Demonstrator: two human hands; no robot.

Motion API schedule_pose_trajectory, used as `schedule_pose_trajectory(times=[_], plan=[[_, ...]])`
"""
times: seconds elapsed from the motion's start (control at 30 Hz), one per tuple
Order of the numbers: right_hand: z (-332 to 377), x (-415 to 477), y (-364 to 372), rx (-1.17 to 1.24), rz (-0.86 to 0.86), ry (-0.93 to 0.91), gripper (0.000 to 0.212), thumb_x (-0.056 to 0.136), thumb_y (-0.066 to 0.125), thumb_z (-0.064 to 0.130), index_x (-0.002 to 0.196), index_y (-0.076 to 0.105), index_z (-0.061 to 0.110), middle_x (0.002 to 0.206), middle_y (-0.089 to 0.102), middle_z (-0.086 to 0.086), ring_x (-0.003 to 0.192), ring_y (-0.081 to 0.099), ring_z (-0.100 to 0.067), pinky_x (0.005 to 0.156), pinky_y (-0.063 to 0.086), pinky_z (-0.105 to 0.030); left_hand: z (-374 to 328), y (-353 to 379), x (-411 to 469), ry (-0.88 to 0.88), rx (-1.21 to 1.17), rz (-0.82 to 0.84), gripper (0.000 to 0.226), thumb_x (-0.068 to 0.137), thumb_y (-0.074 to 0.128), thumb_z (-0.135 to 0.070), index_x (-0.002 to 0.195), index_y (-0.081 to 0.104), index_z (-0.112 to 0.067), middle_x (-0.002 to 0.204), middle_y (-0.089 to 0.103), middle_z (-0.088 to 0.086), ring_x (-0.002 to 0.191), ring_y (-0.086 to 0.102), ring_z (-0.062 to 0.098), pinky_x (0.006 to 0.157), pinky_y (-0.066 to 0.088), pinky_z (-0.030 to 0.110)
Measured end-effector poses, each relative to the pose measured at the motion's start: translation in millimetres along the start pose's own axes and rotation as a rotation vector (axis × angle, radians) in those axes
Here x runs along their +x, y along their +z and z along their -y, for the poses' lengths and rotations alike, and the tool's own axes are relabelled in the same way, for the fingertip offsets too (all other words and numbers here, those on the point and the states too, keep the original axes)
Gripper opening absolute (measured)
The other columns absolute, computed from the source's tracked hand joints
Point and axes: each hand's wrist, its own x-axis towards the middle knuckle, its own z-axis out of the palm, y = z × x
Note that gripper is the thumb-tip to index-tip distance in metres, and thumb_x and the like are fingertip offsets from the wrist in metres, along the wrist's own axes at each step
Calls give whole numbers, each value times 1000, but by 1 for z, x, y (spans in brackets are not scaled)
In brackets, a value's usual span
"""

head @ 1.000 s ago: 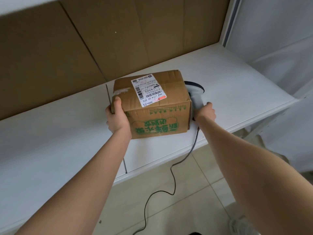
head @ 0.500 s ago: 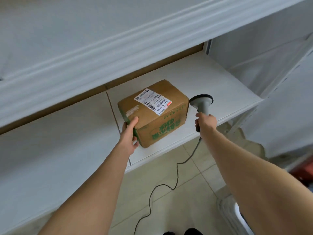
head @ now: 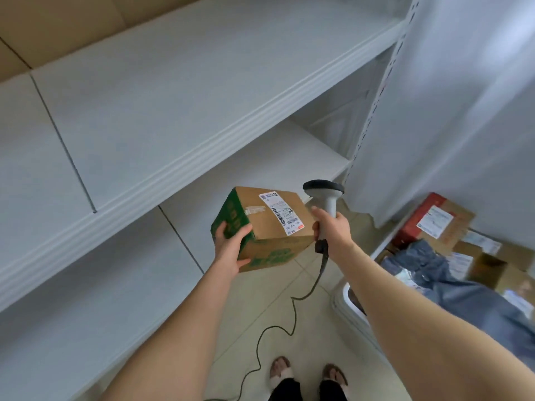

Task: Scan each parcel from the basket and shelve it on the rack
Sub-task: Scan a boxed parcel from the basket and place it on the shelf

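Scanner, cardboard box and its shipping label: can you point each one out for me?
scanner point(head: 329, 201), head view, on the grey neck below its dark head.
cardboard box point(head: 265, 231), head view, on the brown top face.
shipping label point(head: 280, 213), head view, on the middle of the white sticker.

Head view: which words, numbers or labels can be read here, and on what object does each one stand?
Nothing here can be read with certainty.
The white shipping label on top of the cardboard box: barcodes and small print, too small.
The green print on the box's sides: blurred, unreadable.
The white label on the red parcel in the basket: too blurred.
The scanner: no text visible.
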Motion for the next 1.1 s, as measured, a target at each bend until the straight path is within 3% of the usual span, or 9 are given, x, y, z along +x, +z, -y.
schedule_pose_trajectory(times=[0.2,0.3,0.37,0.5,0.6,0.73,0.9,1.03,1.1], plan=[[13,-49,-48,-96,-154,-72,19,91,66,25,103,55,15,83,57,-3,71,54,-16,70,51,-33,-2,8,-60,-10,2,82,81,77,76,-35,142,28,-37,142,39,3,126,42,30,90,50,56],[20,-77,-77,-70,-221,-109,24,91,64,21,112,53,16,89,57,-2,76,55,-18,61,50,-29,-5,12,-92,24,27,140,76,78,75,-37,140,30,-36,138,41,5,122,44,29,89,52,55],[24,-97,-97,-22,-180,-103,24,93,63,20,114,51,17,93,57,-3,76,55,-18,58,50,-29,-2,13,-113,25,41,172,73,79,74,-38,138,31,-33,134,43,7,117,45,27,89,52,54],[27,-139,-128,92,-52,-88,32,94,63,24,122,50,17,107,58,-4,95,58,-23,82,51,-38,8,16,-160,59,92,219,69,82,70,-43,138,33,-28,132,44,6,117,45,26,86,54,48],[21,-167,-146,124,-56,-139,35,94,62,23,126,49,17,110,56,-4,100,55,-23,80,47,-35,16,16,-192,120,243,214,72,82,67,-50,142,33,-29,140,44,6,113,45,23,82,52,44],[15,-198,-160,101,-70,-200,26,95,62,21,117,48,19,108,56,-2,100,54,-22,88,49,-36,22,13,-222,115,359,229,85,77,68,-57,146,24,-35,145,40,3,127,44,32,100,40,57],[11,-222,-172,60,-80,-216,27,95,60,17,120,49,19,112,55,-3,104,55,-24,93,50,-40,21,15,-239,46,195,286,75,76,78,-35,138,36,-25,136,48,9,103,52,31,91,51,55],[10,-231,-176,61,-72,-209,25,95,59,14,117,48,19,110,55,-5,104,56,-25,98,50,-45,20,11,-239,59,180,254,90,72,81,-31,146,29,-25,139,45,9,123,46,33,95,49,53],[8,-235,-176,39,-64,-213,28,95,59,12,121,49,17,111,55,-5,101,55,-24,94,51,-41,17,8,-239,59,171,261,90,73,81,-30,146,29,-26,140,45,8,122,45,31,94,50,51]])
